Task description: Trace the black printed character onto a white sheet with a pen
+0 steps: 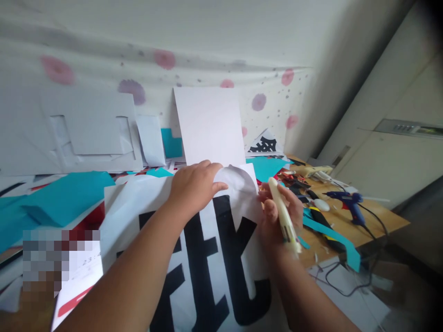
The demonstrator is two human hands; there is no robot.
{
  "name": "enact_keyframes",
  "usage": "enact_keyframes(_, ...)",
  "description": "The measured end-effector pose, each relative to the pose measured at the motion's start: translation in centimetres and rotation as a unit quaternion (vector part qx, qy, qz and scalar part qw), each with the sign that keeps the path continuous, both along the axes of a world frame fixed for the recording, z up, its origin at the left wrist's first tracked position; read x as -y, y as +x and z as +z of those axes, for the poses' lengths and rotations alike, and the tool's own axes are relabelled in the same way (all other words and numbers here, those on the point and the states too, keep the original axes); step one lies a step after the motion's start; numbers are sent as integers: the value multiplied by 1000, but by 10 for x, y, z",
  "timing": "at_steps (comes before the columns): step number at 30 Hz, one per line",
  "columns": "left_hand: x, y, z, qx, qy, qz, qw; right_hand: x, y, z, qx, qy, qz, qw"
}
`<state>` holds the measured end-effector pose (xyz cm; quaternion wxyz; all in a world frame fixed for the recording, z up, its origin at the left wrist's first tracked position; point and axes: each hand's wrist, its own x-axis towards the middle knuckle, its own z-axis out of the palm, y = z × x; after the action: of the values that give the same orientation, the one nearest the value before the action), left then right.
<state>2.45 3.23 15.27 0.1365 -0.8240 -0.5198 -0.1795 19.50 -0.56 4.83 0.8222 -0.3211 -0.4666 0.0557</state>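
Observation:
A large white paper sheet (238,258) with a bold black printed character lies tilted in front of me, its upper edge curling up. My left hand (195,186) grips the sheet near its top, thumb on the near side; its fingertips are partly hidden. At the sheet's right edge is my right hand (282,207), with a cream multicolour pen (282,207) held in it, the blunt rounded end pointing up and away. The right fingertips meet the paper's edge, though whether they pinch it I cannot tell.
White boards (211,122) lean against the flowered wall covering. Teal paper pieces (72,196) lie at left. On the wooden table (384,219) at right are a blue glue gun (351,203) with its cable, a teal strip (332,233) and scraps. A lit phone screen (81,276) shows lower left.

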Motion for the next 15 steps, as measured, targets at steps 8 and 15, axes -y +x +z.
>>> enact_keyframes(8, -6, 0, -2, -22, -39, 1, 999, 7, 31, -9, 191, -118, 13, 974)
enact_keyframes(15, -13, -4, -3, 19, -99, -2, 995, -5, 32, -1, 245, -175, 17, 953)
